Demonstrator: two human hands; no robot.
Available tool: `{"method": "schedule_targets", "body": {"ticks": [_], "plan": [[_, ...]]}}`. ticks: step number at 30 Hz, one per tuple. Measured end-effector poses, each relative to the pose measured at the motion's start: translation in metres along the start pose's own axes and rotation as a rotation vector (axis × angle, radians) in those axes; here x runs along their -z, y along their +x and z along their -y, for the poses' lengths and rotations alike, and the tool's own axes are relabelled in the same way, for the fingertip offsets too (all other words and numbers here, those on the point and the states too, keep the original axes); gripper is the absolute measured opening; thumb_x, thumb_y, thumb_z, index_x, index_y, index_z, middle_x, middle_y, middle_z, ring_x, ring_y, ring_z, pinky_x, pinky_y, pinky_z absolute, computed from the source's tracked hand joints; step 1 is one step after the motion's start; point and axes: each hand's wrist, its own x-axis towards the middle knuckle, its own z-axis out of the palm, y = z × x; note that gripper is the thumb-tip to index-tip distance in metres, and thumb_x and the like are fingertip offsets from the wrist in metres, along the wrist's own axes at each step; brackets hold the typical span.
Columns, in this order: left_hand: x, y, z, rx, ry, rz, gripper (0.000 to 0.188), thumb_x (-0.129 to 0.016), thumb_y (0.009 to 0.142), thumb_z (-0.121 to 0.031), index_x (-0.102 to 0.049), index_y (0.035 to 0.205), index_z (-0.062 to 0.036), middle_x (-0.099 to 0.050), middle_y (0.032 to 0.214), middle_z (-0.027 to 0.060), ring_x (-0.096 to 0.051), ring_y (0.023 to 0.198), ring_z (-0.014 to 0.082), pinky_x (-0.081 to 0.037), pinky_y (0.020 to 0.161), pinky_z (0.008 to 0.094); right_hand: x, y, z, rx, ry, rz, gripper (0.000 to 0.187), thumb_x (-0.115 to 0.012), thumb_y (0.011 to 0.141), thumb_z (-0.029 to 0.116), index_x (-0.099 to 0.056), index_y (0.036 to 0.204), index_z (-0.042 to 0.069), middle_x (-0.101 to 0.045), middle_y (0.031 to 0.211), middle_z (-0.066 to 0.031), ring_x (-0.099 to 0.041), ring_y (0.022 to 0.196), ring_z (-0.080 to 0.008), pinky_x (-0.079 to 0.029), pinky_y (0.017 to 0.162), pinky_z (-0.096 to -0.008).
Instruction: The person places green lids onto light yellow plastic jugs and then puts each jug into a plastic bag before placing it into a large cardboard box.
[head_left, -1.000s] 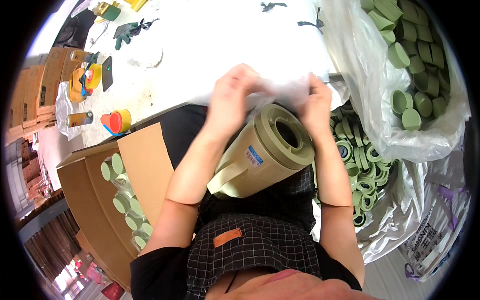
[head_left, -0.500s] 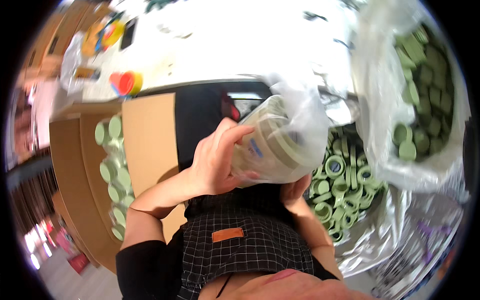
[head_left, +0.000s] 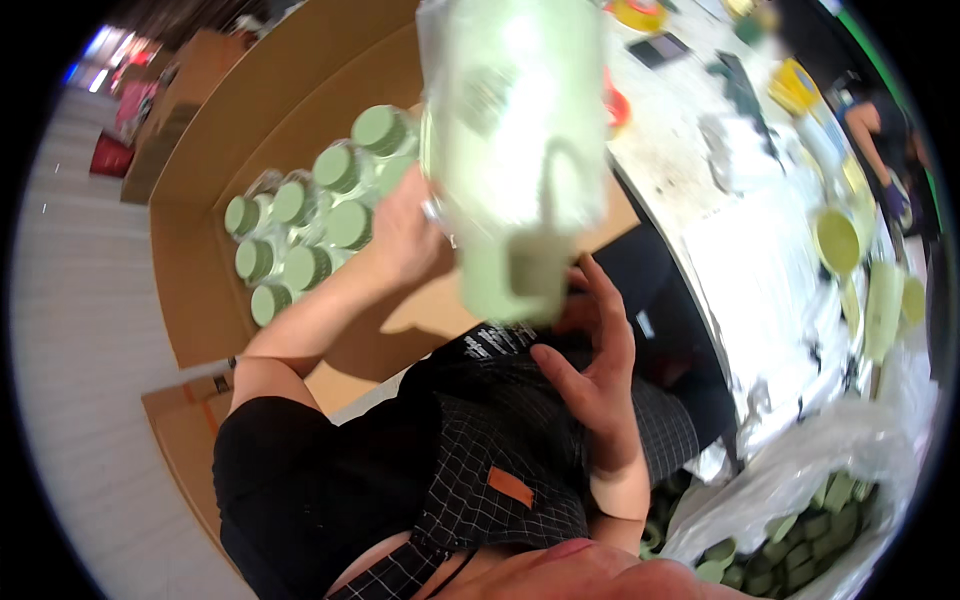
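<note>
A large pale green bottle in a clear plastic wrap is held up close before me, blurred in part. My left hand grips its left side, with most of the fingers hidden behind it. Just below the bottle's lower end is my right hand, its thumb and fingers apart and nothing in them; a fingertip comes near the bottle, and I cannot tell if it touches. To the left, several wrapped bottles with green caps stand in rows inside a big cardboard box.
A white worktable on the right carries a phone, yellow tape and loose green parts. At the lower right, a plastic-lined container holds green pieces. A co-worker's arm shows at the far right.
My view has turned left toward the box. The bagged bottle has come up closer in my left hand. My right hand, earlier under the bag, is now apart with its fingers spread.
</note>
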Motion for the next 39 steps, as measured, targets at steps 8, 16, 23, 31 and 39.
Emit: {"method": "schedule_targets", "body": {"ticks": [8,16,23,31,39], "plan": [[0.174,-0.028,0.303,0.95,-0.105,-0.111,0.041,-0.045,0.101,-0.045,-0.062,0.103,-0.0078,-0.058,0.073,0.0057,-0.049,0.056,0.016,-0.038,0.05,0.0344,-0.041,0.03,-0.022,0.023,-0.001,0.16,0.067,-0.07,0.081,-0.003,-0.044,0.143,0.002,-0.063,0.124,-0.0136,-0.063,0.101,-0.0184,-0.05,0.092,-0.0313],[0.179,-0.131,0.462,1.415,0.203,0.373,0.035,-0.054,0.095,-0.037,-0.062,0.095,-0.0035,-0.051,0.068,0.0103,-0.05,0.059,0.0243,-0.041,0.055,0.0396,0.022,-0.095,-0.085,-0.453,-0.029,-0.476,0.033,-0.062,0.092,0.001,-0.058,0.125,0.001,-0.065,0.099,-0.0032,-0.057,0.09,-0.0092,-0.047,0.086,-0.0244],[0.142,-0.125,0.372,0.919,0.741,-0.387,0.045,-0.062,0.092,-0.02,-0.054,0.129,0.005,-0.062,0.111,0.019,-0.064,0.102,0.0325,-0.051,0.09,0.0412,0.068,-0.028,-0.068,-0.247,-0.022,-0.445,0.033,-0.063,0.092,-0.002,-0.056,0.124,0.001,-0.061,0.099,-0.0019,-0.054,0.086,-0.0063,-0.046,0.08,-0.0222],[-0.108,0.108,-0.014,-0.496,-0.081,0.299,0.043,-0.072,0.078,-0.007,-0.057,0.118,-0.0035,-0.059,0.117,0.0177,-0.055,0.112,0.0387,-0.045,0.095,0.0465,0.109,-0.072,-0.054,-0.148,-0.225,-0.655,0.038,-0.063,0.088,-0.001,-0.056,0.125,0.001,-0.062,0.11,-0.0053,-0.055,0.089,-0.0092,-0.047,0.087,-0.0256],[-0.268,0.242,-0.061,-0.33,-0.165,0.11,0.052,-0.068,0.088,-0.017,-0.045,0.13,0.0019,-0.055,0.124,0.0215,-0.055,0.117,0.0346,-0.044,0.1,0.0404,0.124,-0.216,-0.109,-0.299,-0.701,-1.251,0.023,-0.058,0.09,0.0,-0.057,0.113,-0.003,-0.052,0.1,-0.0067,-0.051,0.085,-0.0149,-0.044,0.077,-0.0268]]}}
